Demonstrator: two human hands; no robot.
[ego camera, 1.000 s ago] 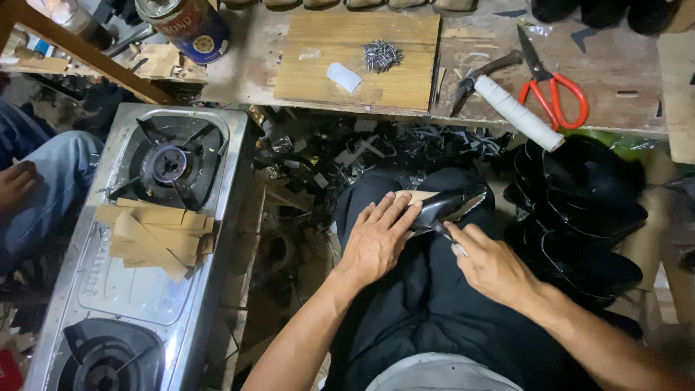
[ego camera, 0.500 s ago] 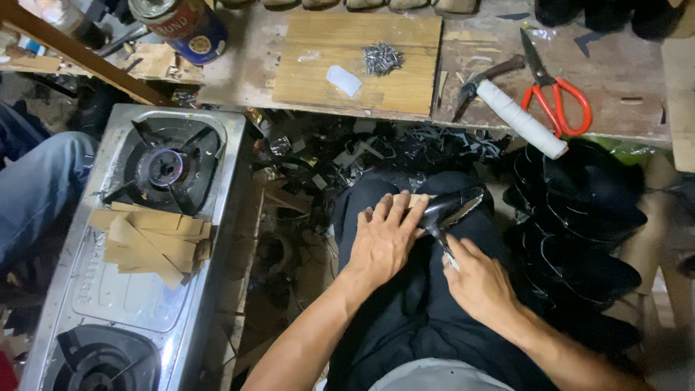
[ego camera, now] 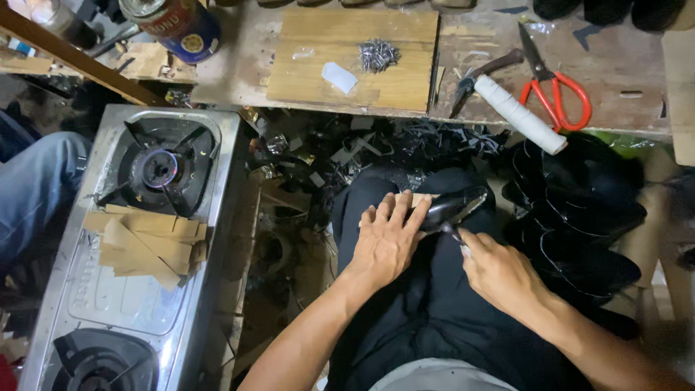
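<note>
A shiny black shoe piece [ego camera: 452, 206] rests on my lap, over a light-coloured block whose edge shows at my fingertips. My left hand [ego camera: 387, 239] lies flat on its near end, fingers spread and pressing down. My right hand [ego camera: 499, 274] is closed around a small thin tool [ego camera: 457, 237] whose tip touches the piece's lower edge. My black trousers fill the space under both hands.
A steel gas stove [ego camera: 130, 239] with brown card strips [ego camera: 148, 242] stands at left. A workbench [ego camera: 622, 94] ahead carries a wooden board [ego camera: 355, 54] with nails, a hammer [ego camera: 510, 105] and red scissors [ego camera: 554, 83]. Black shoe uppers [ego camera: 579, 210] pile at right. Someone's jeans-clad leg [ego camera: 32, 192] is far left.
My left hand slid up over the black piece and flattened on it. My right hand moved in closer beneath it. The view shifted slightly.
</note>
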